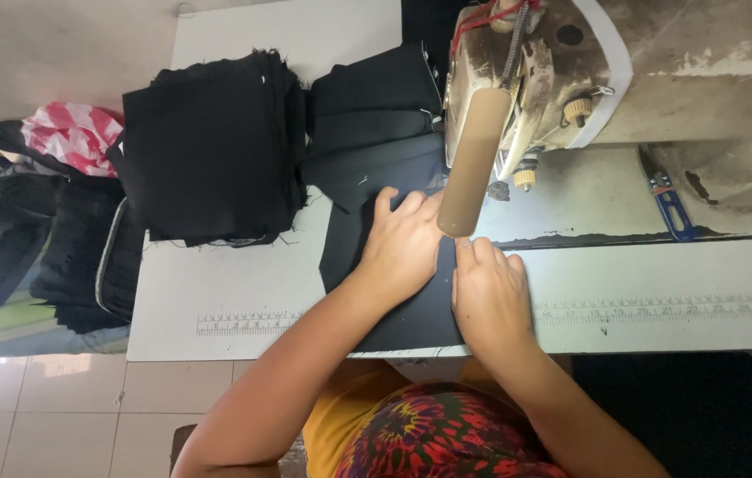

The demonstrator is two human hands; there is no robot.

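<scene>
Pressing your left hand (pixel 404 243) flat, fingers spread, on black fabric (pixel 411 310) | right hand (pixel 489 296) lying flat beside it | sewing machine (pixel 517 88) is hiding the needle.

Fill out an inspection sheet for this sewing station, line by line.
Surface: pale sewing table with printed ruler strip along the front edge.
Job's things: black fabric piece flat under both hands, by the sewing machine.
Clutter: stack of black fabric; blue snips.
Hands: left hand and right hand flat on the fabric, no closed grip.
Cables: red thread on the machine.
Surroundings: tiled floor; dark cloth and pink-and-white bag beside the table.
</scene>
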